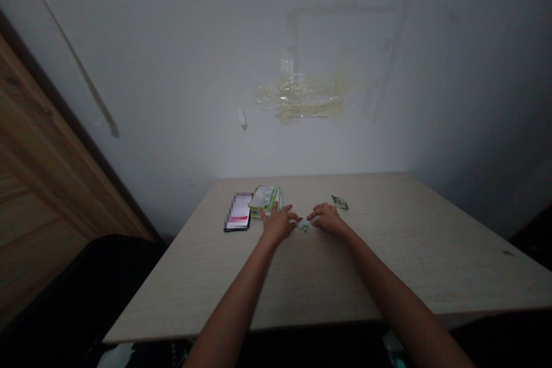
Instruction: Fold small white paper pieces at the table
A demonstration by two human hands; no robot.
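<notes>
A small green-and-white packet (304, 224) lies on the table between my two hands. My right hand (326, 219) has its fingers bent together on the packet's right edge. My left hand (279, 222) has its fingers spread, with one fingertip at the packet's left edge. Behind that hand is a larger green-and-white packet or stack of packets (266, 198), partly covered by its fingers. Whether those fingers touch the stack, I cannot tell. Another small green packet (340, 202) lies just beyond my right hand.
A phone (239, 213) with a lit, blurred screen lies left of the stack. The pale wooden table (207, 276) meets a wall (172, 69) with peeling tape (302, 98). On the left are a wooden panel (52, 144) and a dark rounded shape (107, 282).
</notes>
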